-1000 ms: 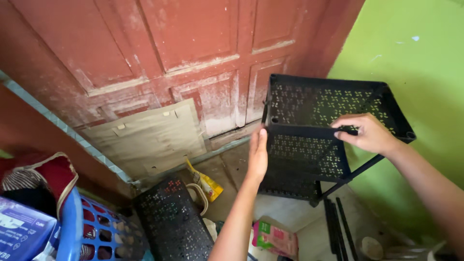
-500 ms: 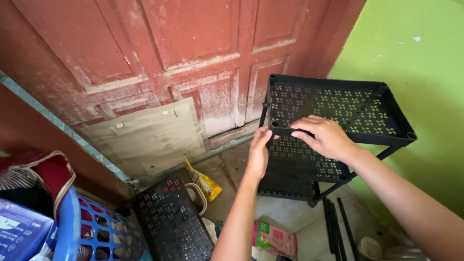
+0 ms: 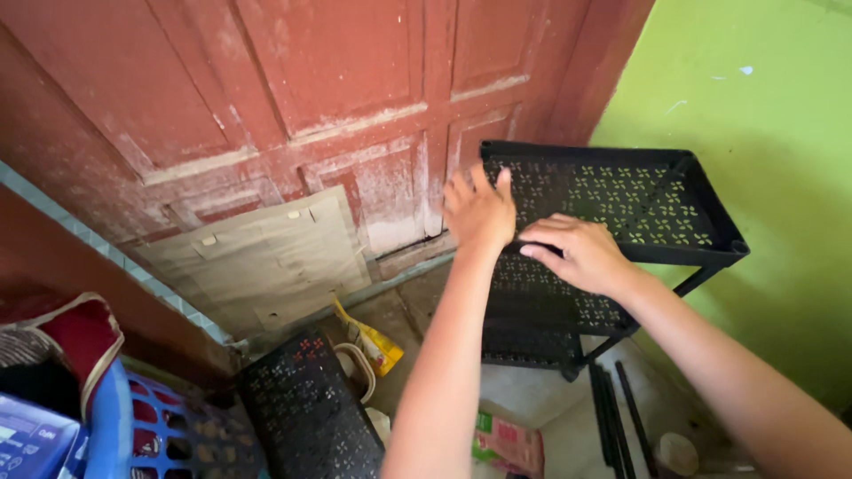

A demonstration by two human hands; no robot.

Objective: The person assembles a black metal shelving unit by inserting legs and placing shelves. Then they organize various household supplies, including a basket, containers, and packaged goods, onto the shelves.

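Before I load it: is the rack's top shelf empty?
Empty: nothing lies on the top shelf; only the left hand rests at its edge.
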